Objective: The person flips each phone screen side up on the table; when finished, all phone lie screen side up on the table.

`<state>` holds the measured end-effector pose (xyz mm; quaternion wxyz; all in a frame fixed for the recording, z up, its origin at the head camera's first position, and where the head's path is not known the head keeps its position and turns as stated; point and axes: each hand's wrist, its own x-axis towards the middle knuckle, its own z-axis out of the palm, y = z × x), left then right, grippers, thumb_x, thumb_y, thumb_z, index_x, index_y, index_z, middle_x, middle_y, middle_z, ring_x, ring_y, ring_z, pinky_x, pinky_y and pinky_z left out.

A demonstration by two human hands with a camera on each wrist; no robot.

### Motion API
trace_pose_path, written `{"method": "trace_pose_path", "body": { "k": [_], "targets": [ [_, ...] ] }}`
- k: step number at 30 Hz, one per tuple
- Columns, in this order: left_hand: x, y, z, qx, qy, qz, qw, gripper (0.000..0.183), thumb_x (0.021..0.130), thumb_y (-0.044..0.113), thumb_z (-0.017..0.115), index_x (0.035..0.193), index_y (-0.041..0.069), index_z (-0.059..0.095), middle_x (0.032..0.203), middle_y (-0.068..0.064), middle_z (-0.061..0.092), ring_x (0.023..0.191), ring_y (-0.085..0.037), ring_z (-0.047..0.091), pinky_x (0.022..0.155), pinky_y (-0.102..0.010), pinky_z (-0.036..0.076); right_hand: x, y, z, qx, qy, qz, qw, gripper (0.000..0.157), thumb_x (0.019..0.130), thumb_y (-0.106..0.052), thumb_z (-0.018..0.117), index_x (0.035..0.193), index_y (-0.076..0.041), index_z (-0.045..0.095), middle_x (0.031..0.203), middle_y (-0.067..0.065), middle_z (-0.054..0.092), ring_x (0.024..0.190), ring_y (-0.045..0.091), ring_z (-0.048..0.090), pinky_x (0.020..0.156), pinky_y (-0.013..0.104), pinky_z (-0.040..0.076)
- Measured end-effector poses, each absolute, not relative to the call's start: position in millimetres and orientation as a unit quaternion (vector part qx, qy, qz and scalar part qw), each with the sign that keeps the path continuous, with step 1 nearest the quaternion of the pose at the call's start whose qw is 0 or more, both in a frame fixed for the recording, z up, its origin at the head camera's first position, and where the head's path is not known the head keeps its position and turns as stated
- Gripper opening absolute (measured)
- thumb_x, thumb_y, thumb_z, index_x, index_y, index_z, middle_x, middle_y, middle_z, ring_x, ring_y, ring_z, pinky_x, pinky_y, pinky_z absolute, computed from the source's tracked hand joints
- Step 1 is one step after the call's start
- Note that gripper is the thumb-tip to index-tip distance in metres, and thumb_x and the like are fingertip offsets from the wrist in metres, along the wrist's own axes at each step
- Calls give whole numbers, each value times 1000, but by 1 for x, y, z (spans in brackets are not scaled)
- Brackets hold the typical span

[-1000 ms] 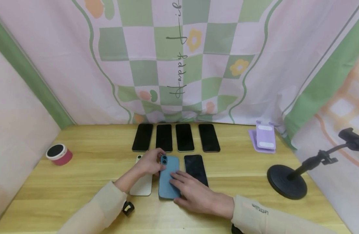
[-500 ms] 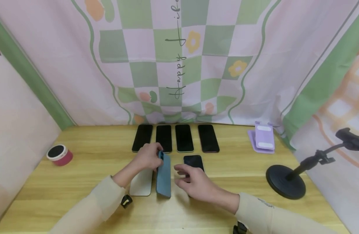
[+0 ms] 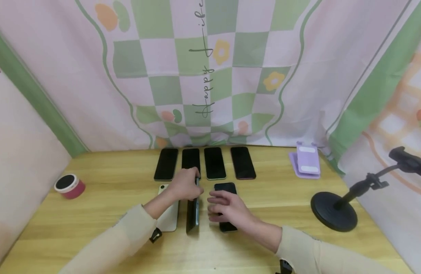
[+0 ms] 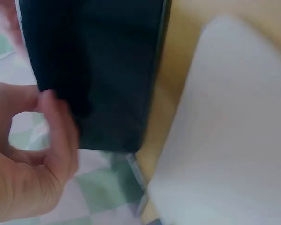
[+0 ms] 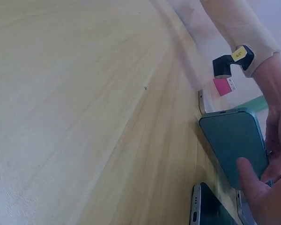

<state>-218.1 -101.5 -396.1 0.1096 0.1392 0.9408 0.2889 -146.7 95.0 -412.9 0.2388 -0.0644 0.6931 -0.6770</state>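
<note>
My left hand (image 3: 184, 183) pinches the top end of a blue smartphone (image 3: 193, 217), which stands turned up on its long edge. In the left wrist view the dark screen side of this phone (image 4: 107, 70) faces the camera, thumb and fingers at its edge. Its blue back (image 5: 232, 140) shows in the right wrist view. My right hand (image 3: 232, 208), fingers loosely bent and holding nothing, hovers over a dark-screened phone (image 3: 227, 187) and partly hides it. To the left lies a cream-white phone (image 3: 168, 220), back up, partly under my left hand.
Several black-screened phones, among them one at the right end (image 3: 243, 163), lie in a row at the back of the wooden table (image 3: 111, 213). A lilac phone stand (image 3: 307, 161) and a black stand base (image 3: 334, 211) are to the right, a pink-and-white round object (image 3: 70, 186) far left.
The blue phone has gone from lying back up to standing on its long edge in my left hand. My right hand has lifted off it and moved right, over the dark phone.
</note>
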Motion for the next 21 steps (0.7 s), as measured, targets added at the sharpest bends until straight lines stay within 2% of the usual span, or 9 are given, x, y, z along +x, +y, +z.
{"method": "trace_pose_path", "body": {
  "k": [4,7,9,14,17,21],
  "targets": [
    [-218,-94,-407,156,937,302,87,43,86,13,71,125,-2,63,54,3,51,46,-10,41,49,-24,37,-145,95,-416,-43,700,-676,226,57,100,-5,59,151,12,40,148,38,52,117,36,72,91,41,64],
    [-218,-88,-412,152,937,303,85,43,86,15,72,125,-1,63,59,-2,58,48,-12,43,51,-26,38,-144,94,-419,-35,708,-667,230,56,99,-4,61,149,13,43,142,36,58,111,30,74,88,40,65],
    [-219,-85,-414,150,941,294,79,42,85,16,72,123,0,65,68,-6,65,52,-13,47,54,-27,40,-143,92,-421,-34,713,-660,234,54,98,-4,62,147,13,45,135,33,63,105,25,75,86,38,65],
    [-219,-78,-418,145,949,273,60,39,82,17,73,116,1,67,91,-12,73,64,-19,57,60,-30,48,-144,87,-423,-30,726,-645,237,51,96,-2,67,142,12,51,108,15,71,91,16,74,78,34,66],
    [-220,-75,-420,138,951,272,59,37,82,17,73,114,1,66,90,-12,72,65,-20,59,59,-31,49,-144,85,-423,-22,733,-637,237,50,94,-2,69,139,12,53,104,11,70,87,15,74,76,33,66],
    [-220,-74,-420,132,950,275,61,36,83,17,74,115,1,66,85,-10,70,63,-19,58,58,-30,48,-145,84,-424,-11,744,-628,229,46,93,0,70,135,12,56,109,18,74,84,14,74,74,31,66]
  ]
}}
